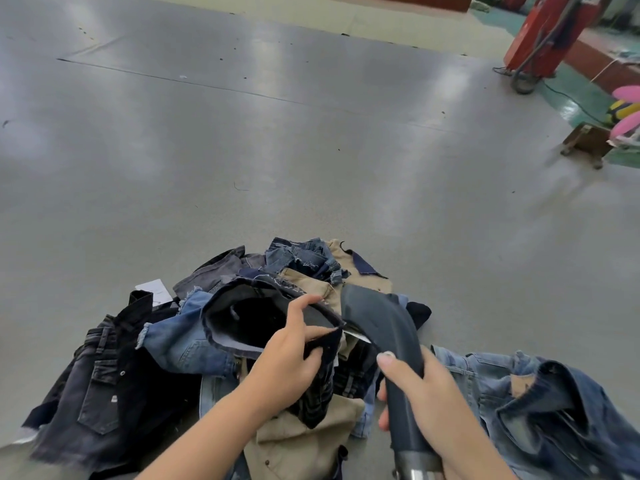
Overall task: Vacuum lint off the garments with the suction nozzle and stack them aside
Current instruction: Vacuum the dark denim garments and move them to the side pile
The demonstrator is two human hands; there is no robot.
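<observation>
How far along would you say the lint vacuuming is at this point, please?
Done: a light blue denim garment lies apart on the right, possibly already set aside. In hand: the left hand holds open a dark garment while the right hand grips the suction nozzle at it. Left: the jumbled pile.

We note a grey table [242, 150] bearing a heap of garments [214, 341], a denim jacket [540, 403] and a white tag [154, 289].
</observation>
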